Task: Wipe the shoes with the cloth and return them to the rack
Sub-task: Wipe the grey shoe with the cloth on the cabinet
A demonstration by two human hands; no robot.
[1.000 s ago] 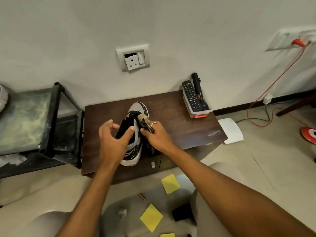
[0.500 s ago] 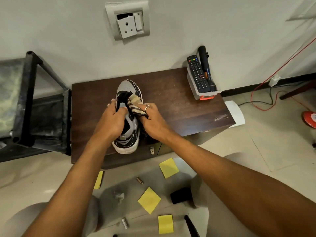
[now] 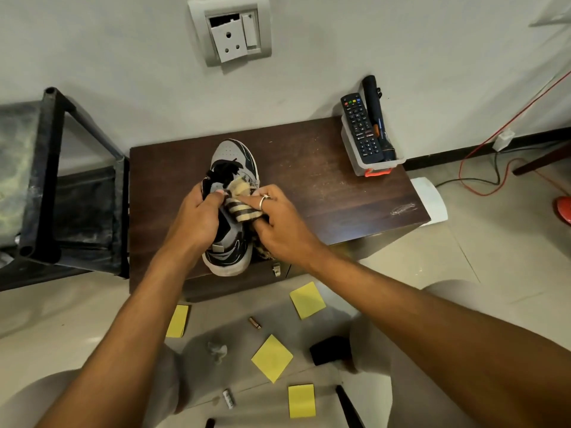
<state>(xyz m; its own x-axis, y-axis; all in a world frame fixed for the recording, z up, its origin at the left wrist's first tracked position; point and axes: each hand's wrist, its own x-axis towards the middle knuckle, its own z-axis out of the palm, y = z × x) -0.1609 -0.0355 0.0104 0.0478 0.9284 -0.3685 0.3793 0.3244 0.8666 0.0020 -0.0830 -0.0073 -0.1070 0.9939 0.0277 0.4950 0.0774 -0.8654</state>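
A grey, black and white sneaker (image 3: 232,156) stands on the dark wooden cabinet top (image 3: 324,186), toe toward the wall and heel at the front edge. My left hand (image 3: 197,217) grips the shoe around its collar and left side. My right hand (image 3: 279,219), wearing a ring, holds a cream and brown striped cloth (image 3: 242,208) against the shoe's right side near the laces. The black metal shoe rack (image 3: 49,168) stands to the left of the cabinet; only part of it shows.
A clear plastic holder (image 3: 369,163) with a remote and a dark torch sits at the cabinet's back right corner. Yellow sticky notes (image 3: 272,358), batteries and small black items lie on the floor. A red cable (image 3: 482,140) runs along the right wall.
My left hand closed around the shoe, which now rests on the cabinet. My right hand brought the cloth onto its right side. The camera tilted down and came closer.
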